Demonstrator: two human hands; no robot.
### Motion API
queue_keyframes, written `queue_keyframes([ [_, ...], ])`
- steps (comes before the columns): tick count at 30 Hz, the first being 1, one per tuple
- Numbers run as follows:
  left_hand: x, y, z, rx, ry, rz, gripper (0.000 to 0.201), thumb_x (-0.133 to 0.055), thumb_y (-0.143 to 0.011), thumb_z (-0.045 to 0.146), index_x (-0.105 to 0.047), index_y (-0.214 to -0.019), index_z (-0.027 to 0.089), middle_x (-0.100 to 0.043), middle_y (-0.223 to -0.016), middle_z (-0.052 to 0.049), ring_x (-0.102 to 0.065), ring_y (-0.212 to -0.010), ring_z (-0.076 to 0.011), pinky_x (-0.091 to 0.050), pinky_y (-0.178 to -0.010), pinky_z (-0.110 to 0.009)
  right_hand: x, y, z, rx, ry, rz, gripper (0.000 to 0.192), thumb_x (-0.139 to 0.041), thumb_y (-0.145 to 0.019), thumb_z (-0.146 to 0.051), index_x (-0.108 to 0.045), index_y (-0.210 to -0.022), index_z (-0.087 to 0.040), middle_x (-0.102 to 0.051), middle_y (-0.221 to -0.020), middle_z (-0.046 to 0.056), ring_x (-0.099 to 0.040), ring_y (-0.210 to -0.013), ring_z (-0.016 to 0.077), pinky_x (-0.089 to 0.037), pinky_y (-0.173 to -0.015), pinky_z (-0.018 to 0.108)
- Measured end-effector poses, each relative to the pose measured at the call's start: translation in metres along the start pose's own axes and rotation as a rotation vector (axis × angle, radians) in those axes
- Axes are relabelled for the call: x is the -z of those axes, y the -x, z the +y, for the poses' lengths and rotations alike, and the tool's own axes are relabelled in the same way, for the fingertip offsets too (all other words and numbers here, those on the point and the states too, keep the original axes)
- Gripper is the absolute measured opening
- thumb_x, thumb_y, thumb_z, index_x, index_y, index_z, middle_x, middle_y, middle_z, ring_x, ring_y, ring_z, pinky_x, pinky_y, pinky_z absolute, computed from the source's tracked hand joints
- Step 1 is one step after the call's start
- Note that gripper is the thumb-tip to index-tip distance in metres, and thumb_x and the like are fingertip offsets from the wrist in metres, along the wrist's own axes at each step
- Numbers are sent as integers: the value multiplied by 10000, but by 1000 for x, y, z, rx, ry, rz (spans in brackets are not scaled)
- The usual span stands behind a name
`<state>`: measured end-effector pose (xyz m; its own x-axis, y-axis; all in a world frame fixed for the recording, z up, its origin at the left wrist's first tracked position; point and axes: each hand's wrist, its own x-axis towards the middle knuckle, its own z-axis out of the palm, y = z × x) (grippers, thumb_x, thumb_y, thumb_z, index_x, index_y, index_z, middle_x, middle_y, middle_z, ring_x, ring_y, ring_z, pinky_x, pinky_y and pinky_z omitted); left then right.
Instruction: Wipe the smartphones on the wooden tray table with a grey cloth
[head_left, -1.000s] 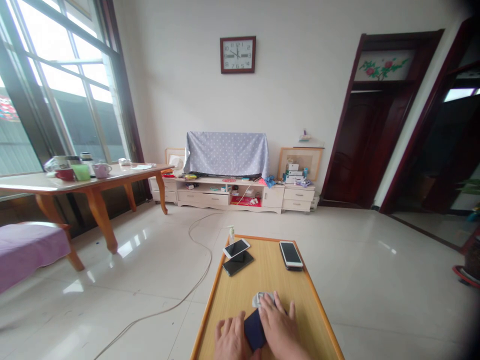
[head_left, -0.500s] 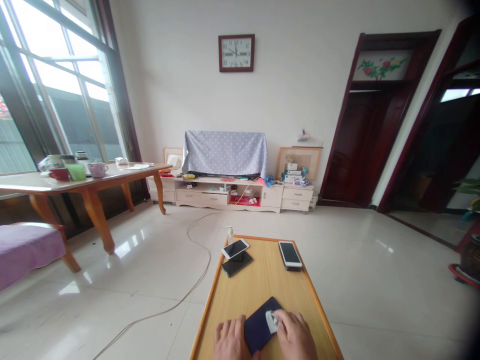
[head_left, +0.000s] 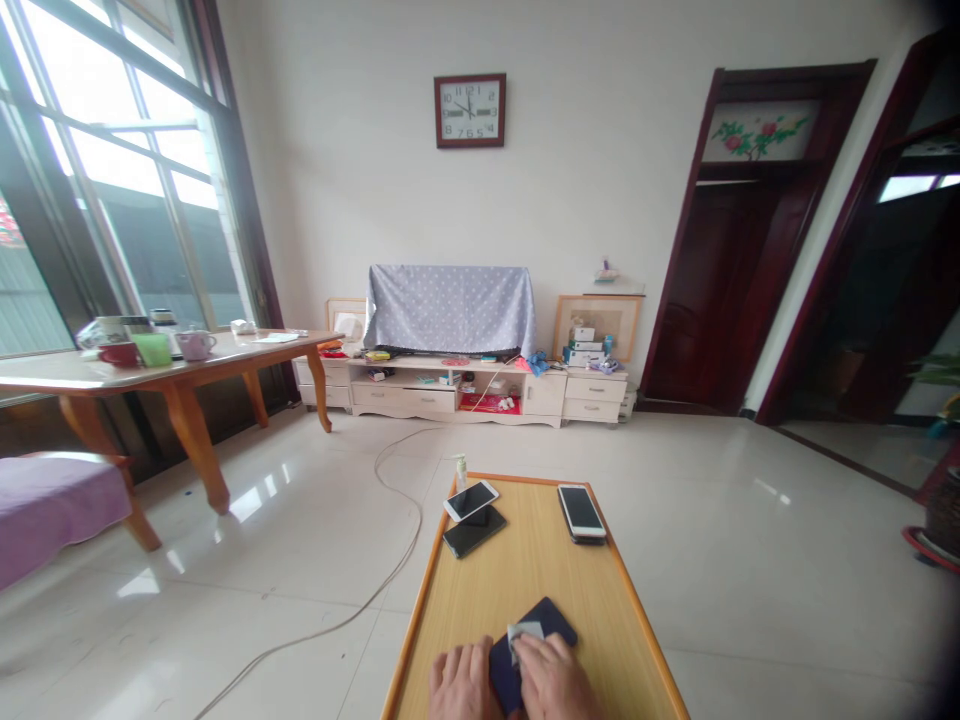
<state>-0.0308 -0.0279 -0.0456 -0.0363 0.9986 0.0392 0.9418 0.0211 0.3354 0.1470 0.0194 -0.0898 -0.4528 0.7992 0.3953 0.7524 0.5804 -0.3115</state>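
A dark blue, flat, rectangular object [head_left: 553,618] lies slantwise on the near part of the wooden table; I cannot tell if it is a phone or a case. My left hand [head_left: 463,682] grips its left edge, fingers together and slightly bent. In my right hand [head_left: 553,675] is a small light-grey cloth [head_left: 525,632], bunched under the fingertips and pressed on the blue surface. Part of the blue object is hidden beneath the right hand.
Toward the table's [head_left: 547,572] far left, a white phone [head_left: 471,501] overlaps a black phone [head_left: 475,532]. Another white phone [head_left: 580,511] rests on a dark one at far right. A pump bottle [head_left: 461,470] stands at the far left corner. A cable [head_left: 360,607] crosses the floor.
My right hand has slid left with the cloth across the blue object, and its fingers now lie flatter over it. The left hand stays at the left edge.
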Motion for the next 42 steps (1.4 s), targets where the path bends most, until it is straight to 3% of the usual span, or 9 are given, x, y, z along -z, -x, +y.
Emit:
queue_keyframes([
  [5, 0, 0, 0, -1, 22, -6, 715, -649, -658, 435, -581, -1330, 202, -662, -1257, -104, -542, -1199, -307, -252, -1093, -427, 29, -9, 8, -264, 164, 17, 409, -392, -963, -210, -687, -1241, -270, -649, -1333, 53, -579, -1228, 273, -447, -1010, 404],
  [10, 2, 2, 1, -19, 11, 22, 618, -597, -711, 412, -603, -1297, 216, -682, -1196, -107, -572, -1146, -288, -277, -1070, -406, 13, -2, -13, -42, 17, -177, 396, -450, -988, -407, -564, -1366, -439, -605, -1385, -22, -501, -1344, 299, -348, -1132, 536],
  [12, 5, 3, 3, -20, 15, 4, 632, -589, -712, 414, -591, -1312, 215, -673, -1220, -112, -563, -1163, -290, -268, -1082, -413, 18, -2, -9, -32, -7, -201, 409, -400, -1009, -429, -505, -1401, -478, -571, -1418, -34, -437, -1394, 310, -250, -1160, 628],
  [18, 15, 3, 10, 17, -14, -57, 714, -627, -651, 434, -574, -1328, 213, -645, -1282, -100, -533, -1213, -299, -240, -1116, -427, 45, -20, 20, -386, 151, -115, 477, -296, -1017, -333, -504, -1446, -330, -512, -1476, 47, -292, -1466, 342, -41, -1146, 730],
  [25, 10, 5, 4, -47, 49, 3, 612, -539, -760, 369, -550, -1351, 213, -670, -1241, -116, -563, -1156, -283, -260, -1084, -431, 31, -17, -34, -98, -62, -243, 415, -366, -1024, -424, -503, -1415, -439, -514, -1477, -1, -385, -1428, 297, -92, -1183, 667],
  [27, 10, 6, 3, -51, 67, 16, 615, -564, -749, 398, -565, -1333, 203, -674, -1224, -120, -566, -1148, -293, -257, -1086, -440, 36, -19, -32, -100, -70, -247, 412, -341, -1032, -447, -509, -1408, -437, -528, -1466, -3, -382, -1430, 294, -61, -1177, 677],
  [31, 13, 7, 3, -40, 72, -2, 710, -632, -674, 459, -563, -1333, 203, -649, -1272, -114, -541, -1198, -313, -238, -1105, -447, 46, -30, -12, -296, 73, -172, 456, -296, -1032, -443, -537, -1409, -358, -534, -1462, 49, -364, -1436, 326, -55, -1153, 711],
  [38, 12, 6, 2, -36, 44, -28, 605, -547, -760, 376, -554, -1346, 226, -661, -1255, -105, -551, -1182, -284, -252, -1101, -443, 27, -9, -30, -13, -41, -253, 420, -375, -1018, -423, -490, -1420, -458, -540, -1445, 9, -445, -1388, 310, -162, -1163, 684],
  [42, 13, 7, 2, -43, 62, -29, 641, -622, -712, 462, -585, -1309, 232, -664, -1228, -98, -541, -1182, -305, -244, -1108, -473, 32, 9, -4, -128, 26, -242, 452, -340, -1017, -439, -434, -1459, -453, -477, -1494, 7, -388, -1421, 332, -150, -1127, 746],
])
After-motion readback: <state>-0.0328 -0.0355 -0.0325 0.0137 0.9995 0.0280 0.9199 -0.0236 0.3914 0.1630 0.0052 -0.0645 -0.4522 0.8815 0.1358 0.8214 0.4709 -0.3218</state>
